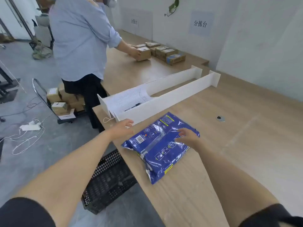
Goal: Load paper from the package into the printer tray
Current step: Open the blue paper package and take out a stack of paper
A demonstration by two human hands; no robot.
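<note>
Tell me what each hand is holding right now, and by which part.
Nothing is gripped. The right hand lies open on top of the blue plastic-wrapped paper package, near its far right edge. The left hand hovers open beside the package's far left side.

Bright, even indoor light, faint shadows, glare on the blue wrapper (161, 145), soft blur, bowed wide-angle edges.
</note>
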